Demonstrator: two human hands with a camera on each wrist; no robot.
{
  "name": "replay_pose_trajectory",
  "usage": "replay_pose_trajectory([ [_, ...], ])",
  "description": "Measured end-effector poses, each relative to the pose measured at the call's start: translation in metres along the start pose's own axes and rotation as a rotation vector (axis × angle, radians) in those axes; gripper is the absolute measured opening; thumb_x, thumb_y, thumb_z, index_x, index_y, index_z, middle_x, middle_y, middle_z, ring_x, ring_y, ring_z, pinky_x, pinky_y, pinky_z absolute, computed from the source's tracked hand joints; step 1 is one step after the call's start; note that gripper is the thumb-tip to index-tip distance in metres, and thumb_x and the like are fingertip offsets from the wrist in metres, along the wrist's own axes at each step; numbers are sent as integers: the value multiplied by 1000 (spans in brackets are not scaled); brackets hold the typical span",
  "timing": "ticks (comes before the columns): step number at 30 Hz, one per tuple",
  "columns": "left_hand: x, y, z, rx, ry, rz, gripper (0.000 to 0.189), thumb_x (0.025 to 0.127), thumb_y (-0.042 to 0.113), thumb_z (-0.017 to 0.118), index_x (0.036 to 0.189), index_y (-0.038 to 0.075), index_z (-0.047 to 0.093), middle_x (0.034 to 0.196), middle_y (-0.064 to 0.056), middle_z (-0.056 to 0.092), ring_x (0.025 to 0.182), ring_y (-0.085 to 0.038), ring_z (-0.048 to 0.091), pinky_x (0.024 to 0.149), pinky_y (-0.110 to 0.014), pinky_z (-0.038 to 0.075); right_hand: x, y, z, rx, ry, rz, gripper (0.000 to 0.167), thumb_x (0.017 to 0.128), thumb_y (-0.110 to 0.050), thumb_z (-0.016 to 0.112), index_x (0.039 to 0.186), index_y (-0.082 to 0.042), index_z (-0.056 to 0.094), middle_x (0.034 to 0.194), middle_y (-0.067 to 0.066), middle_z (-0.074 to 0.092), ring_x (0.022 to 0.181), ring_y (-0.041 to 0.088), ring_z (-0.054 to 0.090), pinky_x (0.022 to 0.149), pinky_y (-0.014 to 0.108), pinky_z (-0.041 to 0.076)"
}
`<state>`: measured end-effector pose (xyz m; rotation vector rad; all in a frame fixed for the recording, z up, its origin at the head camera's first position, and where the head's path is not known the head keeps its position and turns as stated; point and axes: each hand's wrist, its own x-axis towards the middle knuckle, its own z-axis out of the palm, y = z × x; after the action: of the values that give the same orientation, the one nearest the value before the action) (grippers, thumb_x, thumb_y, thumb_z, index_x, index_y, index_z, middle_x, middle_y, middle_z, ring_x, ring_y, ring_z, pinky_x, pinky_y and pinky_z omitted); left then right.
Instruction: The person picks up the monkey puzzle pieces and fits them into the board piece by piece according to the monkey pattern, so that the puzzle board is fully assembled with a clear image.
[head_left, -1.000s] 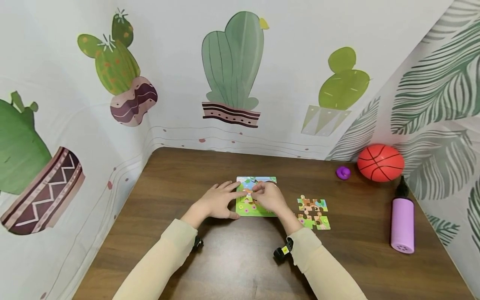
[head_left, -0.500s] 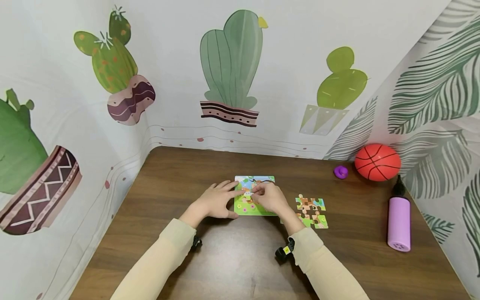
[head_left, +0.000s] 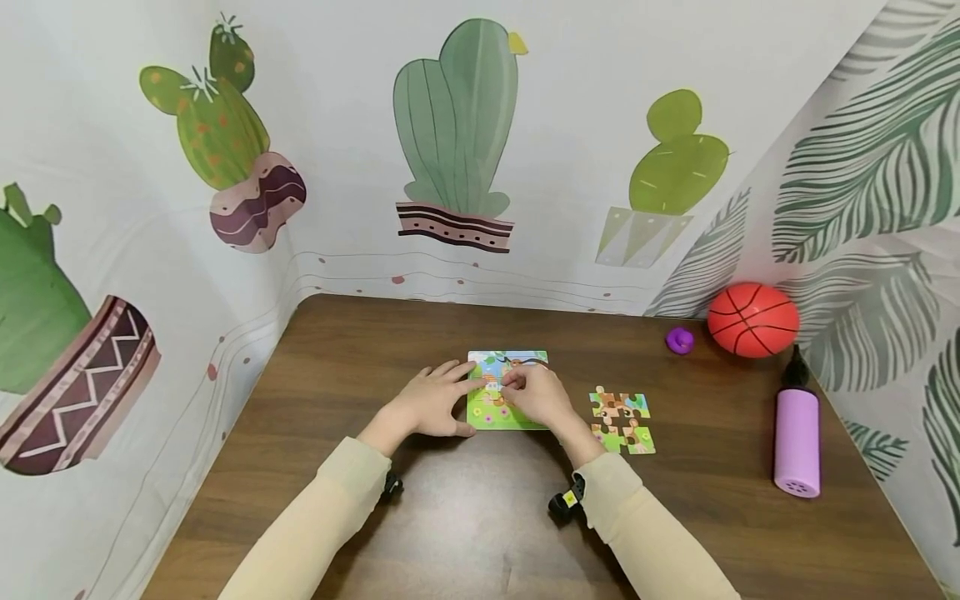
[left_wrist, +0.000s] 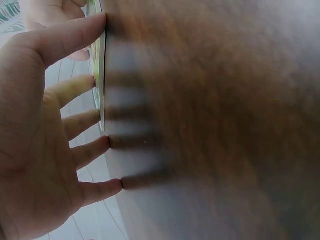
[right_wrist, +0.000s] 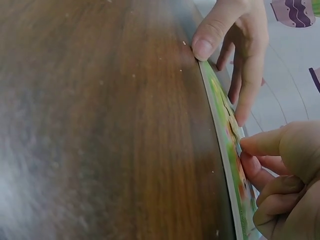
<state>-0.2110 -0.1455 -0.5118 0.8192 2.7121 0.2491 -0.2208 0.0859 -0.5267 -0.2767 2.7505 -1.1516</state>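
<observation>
A colourful jigsaw puzzle board [head_left: 487,421], green below with flowers and blue at its top, lies flat on the table. My left hand [head_left: 435,402] is spread at its left side, fingers straight, with the thumb by the near corner and fingertips on the board and the table beside it. In the left wrist view the left hand [left_wrist: 45,135] shows its fingers apart. My right hand [head_left: 542,395] reaches over the board's right half. Thumb and index finger of the right hand [right_wrist: 285,170] pinch a puzzle piece at the board's surface, mostly hidden by the fingertips.
Several loose puzzle pieces [head_left: 632,407] lie grouped to the right of the board. Farther right are a purple rubber duck [head_left: 680,340], a red toy basketball [head_left: 753,320] and a lilac cylinder with a black tip [head_left: 797,442]. A cactus-printed cloth [head_left: 360,283] stands behind the wooden table [head_left: 450,533].
The right fingertips have shifted slightly over the board, and the piece beneath them lies flatter against the picture. The left hand stays in place. The head view has turned a little.
</observation>
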Motion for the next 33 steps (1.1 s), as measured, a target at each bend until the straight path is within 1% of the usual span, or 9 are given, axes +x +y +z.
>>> replay_pose_trajectory([
  [5,0,1,0,25,-4,-6,91,90,64,70,165,31,31,173,-1,16,157,-31,18,118,-66,24,2,0,3,-27,19,6,9,95,-22,76,100,-15,80,85,-6,71,77,13,64,75,38,53],
  [10,0,3,-2,48,-13,-9,93,90,65,69,166,27,30,173,-1,17,157,-30,18,119,-63,24,2,0,4,-34,19,10,9,95,-23,76,100,-16,80,84,-7,70,75,12,63,73,37,53],
  [15,0,6,-1,49,-11,35,92,93,58,68,165,18,31,172,-2,20,158,-26,17,122,-60,19,2,3,2,-9,4,-8,9,95,-22,75,100,-16,80,85,-7,71,77,12,64,75,38,53],
  [18,2,9,0,45,2,45,89,95,58,65,165,15,32,171,-2,23,157,-25,19,122,-58,20,0,7,-3,28,-21,-17,11,96,-23,74,103,-16,80,88,-6,71,75,12,63,71,36,53],
  [21,5,13,0,68,17,42,81,99,60,59,164,19,35,169,-4,28,156,-27,23,121,-58,24,-4,13,-11,85,-49,-17,14,99,-25,72,107,-16,79,93,-3,71,67,14,62,61,35,52],
  [24,7,16,-1,89,21,38,73,102,59,56,163,25,37,168,-5,31,154,-29,26,119,-59,28,-9,22,-23,120,-53,-20,17,100,-24,71,111,-15,79,97,0,70,55,17,55,53,35,48],
  [27,8,19,-1,90,13,27,68,102,58,56,162,29,40,168,-6,30,154,-30,26,118,-59,29,-15,34,-38,105,-17,-26,19,101,-24,70,114,-14,78,100,2,71,53,18,51,54,36,46],
  [31,9,19,0,87,15,22,68,101,60,57,160,30,43,168,-7,29,155,-31,24,117,-61,30,-22,54,-61,38,53,-13,20,99,-24,72,115,-12,78,103,4,73,67,16,56,63,36,46],
  [33,10,19,0,89,24,27,69,99,62,58,159,30,45,168,-7,29,154,-31,26,116,-60,32,-27,64,-72,33,77,11,22,98,-23,73,115,-10,78,104,7,74,68,17,58,63,36,47],
])
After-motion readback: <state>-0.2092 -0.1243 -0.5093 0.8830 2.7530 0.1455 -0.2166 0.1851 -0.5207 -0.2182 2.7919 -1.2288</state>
